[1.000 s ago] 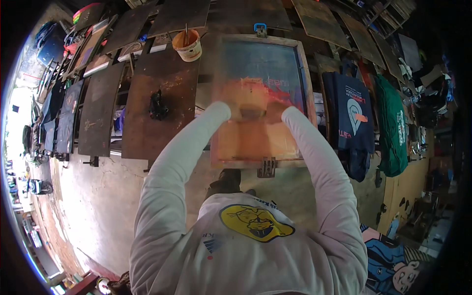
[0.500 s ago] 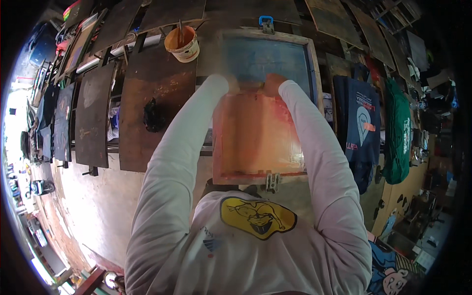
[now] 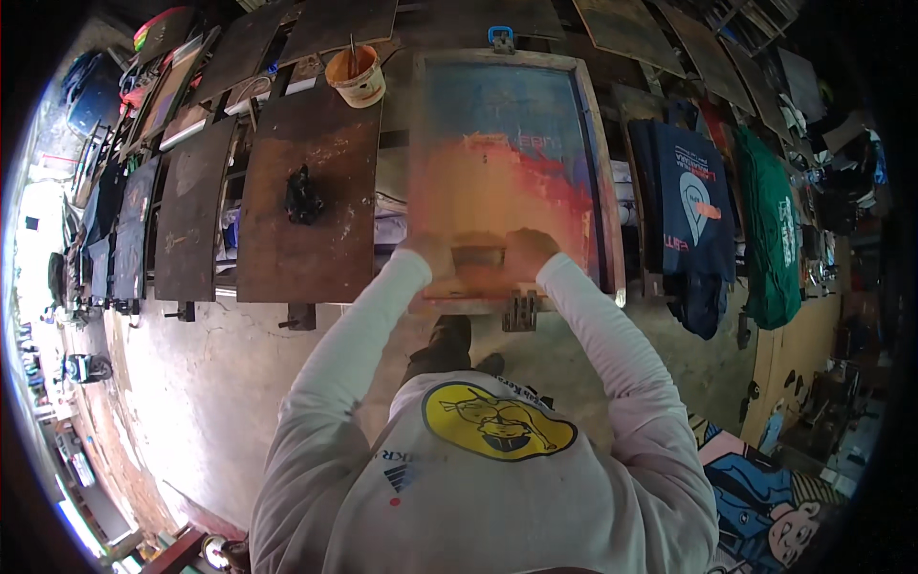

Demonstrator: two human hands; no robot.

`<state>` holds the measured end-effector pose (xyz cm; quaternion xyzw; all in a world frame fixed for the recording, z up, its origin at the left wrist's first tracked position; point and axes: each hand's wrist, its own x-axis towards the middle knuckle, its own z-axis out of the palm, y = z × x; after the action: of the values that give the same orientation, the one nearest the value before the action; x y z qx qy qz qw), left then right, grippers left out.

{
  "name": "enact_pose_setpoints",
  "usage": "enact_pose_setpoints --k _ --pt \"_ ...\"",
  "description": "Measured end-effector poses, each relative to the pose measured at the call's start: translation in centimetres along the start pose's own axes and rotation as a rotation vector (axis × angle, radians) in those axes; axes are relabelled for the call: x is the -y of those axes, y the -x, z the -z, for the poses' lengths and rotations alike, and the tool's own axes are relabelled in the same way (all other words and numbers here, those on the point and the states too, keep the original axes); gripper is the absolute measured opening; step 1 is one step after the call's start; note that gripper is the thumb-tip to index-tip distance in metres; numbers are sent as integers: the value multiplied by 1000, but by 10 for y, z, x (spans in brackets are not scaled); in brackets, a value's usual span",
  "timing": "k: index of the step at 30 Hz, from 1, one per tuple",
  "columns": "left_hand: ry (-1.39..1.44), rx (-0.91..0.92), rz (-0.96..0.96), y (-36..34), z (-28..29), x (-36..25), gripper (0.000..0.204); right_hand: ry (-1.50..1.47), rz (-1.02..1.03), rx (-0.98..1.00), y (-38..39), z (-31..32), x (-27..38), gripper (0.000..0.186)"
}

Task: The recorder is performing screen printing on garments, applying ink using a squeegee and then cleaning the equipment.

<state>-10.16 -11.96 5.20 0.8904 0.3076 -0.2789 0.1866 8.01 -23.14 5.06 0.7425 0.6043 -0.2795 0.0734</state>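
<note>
A wooden-framed printing screen [image 3: 502, 96] lies on the bench, its mesh blue-grey at the far end and smeared orange and red over the near part. A dark squeegee [image 3: 478, 255] lies across the near end of the mesh. My left hand [image 3: 430, 253] grips the squeegee's left end, blurred and hazy, and my right hand [image 3: 524, 249] is closed on its right end. A metal clamp [image 3: 519, 310] is on the screen's near edge.
Dark boards [image 3: 196, 210] line the bench on both sides. One board [image 3: 263, 239] holds a crumpled black item [image 3: 304, 196]; a bucket of orange ink [image 3: 356, 81] stands behind it. A navy bag [image 3: 684, 163] and green cloth [image 3: 765, 230] lie at the right, over the concrete floor [image 3: 191, 402].
Both hands and the squeegee went up toward the screen's far end half a second ago and are now down at the near end, with orange ink showing behind them.
</note>
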Motion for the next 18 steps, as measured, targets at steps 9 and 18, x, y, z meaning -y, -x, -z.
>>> enact_pose_setpoints --k 9,18 --pt "23 -26 -41 -4 -8 1 46 -25 121 -8 -15 -1 -19 38" --pt "1 -102 -100 -108 114 37 40 16 98 -74 -134 104 -61 43"
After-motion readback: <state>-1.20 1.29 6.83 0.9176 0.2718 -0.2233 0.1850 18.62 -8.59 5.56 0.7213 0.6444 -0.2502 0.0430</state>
